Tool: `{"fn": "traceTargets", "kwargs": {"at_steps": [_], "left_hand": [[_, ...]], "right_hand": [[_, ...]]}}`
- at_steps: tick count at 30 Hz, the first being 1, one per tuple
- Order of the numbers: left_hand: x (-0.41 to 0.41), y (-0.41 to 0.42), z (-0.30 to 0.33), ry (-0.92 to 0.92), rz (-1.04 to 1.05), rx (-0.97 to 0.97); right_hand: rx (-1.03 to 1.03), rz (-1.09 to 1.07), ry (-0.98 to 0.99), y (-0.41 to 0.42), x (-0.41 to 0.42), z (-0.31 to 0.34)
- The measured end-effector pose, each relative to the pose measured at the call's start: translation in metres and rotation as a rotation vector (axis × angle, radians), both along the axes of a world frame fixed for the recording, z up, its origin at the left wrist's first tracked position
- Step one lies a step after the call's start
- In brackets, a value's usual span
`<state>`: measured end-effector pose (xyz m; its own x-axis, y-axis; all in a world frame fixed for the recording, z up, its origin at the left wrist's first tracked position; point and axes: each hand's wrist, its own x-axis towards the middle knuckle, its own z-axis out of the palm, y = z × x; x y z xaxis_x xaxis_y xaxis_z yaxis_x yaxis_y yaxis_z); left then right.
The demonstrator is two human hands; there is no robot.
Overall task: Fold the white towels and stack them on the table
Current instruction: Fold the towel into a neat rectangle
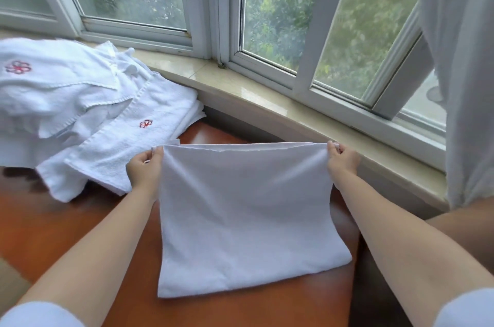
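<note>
Both hands — left hand (144, 169) and right hand (342, 161) — pinch the far corners of a white towel (246, 214) in their fingers, stretching it flat on the wooden surface (53, 225) for folding, right of the towel pile (80, 113).

Worktop (48, 225): glossy reddish-brown wood, set against a pale stone window sill (256, 94). A folded white towel (240, 222) rests on it by its near edge, between the left hand (144, 170) and right hand (342, 159). A loose heap of white towels (88, 113) with red emblems lies beyond the left hand.
</note>
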<state>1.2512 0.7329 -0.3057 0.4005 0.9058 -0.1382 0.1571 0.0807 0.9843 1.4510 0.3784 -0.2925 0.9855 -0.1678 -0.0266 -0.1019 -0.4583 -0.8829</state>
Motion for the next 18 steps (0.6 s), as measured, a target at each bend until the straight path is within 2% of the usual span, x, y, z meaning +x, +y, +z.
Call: {"fn": "traceTargets", "kwargs": {"at_steps": [10,15,18], "left_hand": [[-0.065,-0.061,0.086,-0.231,0.112,0.053],[-0.093,-0.082,0.110,-0.230,0.112,0.124],[-0.111,-0.084,0.121,-0.243,0.061,0.114]], "right_hand": [[0.095,0.038,-0.151,-0.047,-0.041,0.077],[0.110,0.058,-0.204,-0.070,-0.061,0.101],[0.040,0.100,-0.205,-0.084,-0.073,0.105]]}}
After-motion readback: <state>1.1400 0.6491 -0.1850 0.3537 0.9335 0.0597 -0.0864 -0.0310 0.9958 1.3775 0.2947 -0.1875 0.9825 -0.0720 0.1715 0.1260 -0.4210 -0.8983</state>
